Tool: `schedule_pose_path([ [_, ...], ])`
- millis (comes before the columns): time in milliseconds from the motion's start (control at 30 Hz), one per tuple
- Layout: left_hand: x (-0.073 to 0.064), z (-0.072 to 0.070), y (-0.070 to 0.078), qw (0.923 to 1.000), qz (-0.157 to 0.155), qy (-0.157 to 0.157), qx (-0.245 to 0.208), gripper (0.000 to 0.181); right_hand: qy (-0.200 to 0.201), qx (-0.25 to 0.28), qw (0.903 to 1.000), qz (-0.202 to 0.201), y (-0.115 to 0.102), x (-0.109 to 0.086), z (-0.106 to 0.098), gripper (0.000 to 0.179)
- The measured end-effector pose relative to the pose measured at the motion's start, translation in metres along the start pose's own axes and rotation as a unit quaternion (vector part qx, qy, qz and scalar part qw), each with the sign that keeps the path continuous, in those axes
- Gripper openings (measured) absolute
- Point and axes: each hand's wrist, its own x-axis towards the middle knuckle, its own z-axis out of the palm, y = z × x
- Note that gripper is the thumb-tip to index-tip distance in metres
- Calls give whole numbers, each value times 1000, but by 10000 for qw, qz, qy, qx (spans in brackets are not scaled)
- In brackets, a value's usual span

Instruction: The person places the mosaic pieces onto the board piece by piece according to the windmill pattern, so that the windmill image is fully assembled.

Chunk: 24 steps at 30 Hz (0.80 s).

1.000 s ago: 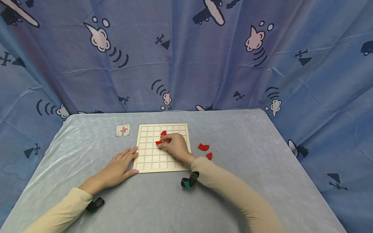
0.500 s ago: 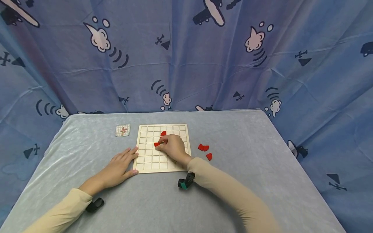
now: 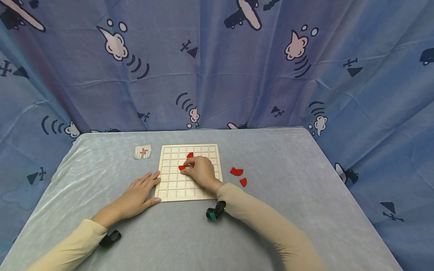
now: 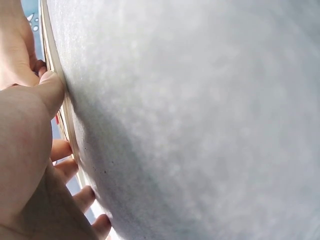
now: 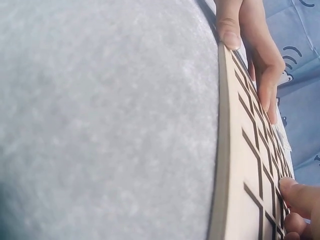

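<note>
And the red piece [image 3: 181, 168] has slipped a touch leftward and nearer the person over the last second, though in the latter half it has barely budged! That looks like fine placing near its end, with letting go perhaps still to come. It's on the wooden board [image 3: 169, 188], left of the centre and just beyond halfway up. The right grip [image 3: 202, 171] has it pinched between thumb and finger, hardly any gap. Its straight edge faces the board's far side, running left to right, the curve bulging toward the near left; fingers cover the corner, so the exact point can't be called. The visible part lies longest across the board. Over at the board's left edge, the left grip [image 3: 139, 192] stays spread, fingertips on the rim, clutching nothing.
</note>
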Motion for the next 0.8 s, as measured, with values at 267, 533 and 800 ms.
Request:
schedule_pose_path([
  [267,0,0,0,10000,2,-4,-4,64,3,21,10000,-4,0,0,0,25],
  [533,0,0,-1,10000,-4,14,-36,63,8,35,10000,44,0,0,0,25],
  [800,0,1,-1,10000,7,19,-28,64,-121,299,9995,20,1,-1,-6,28],
])
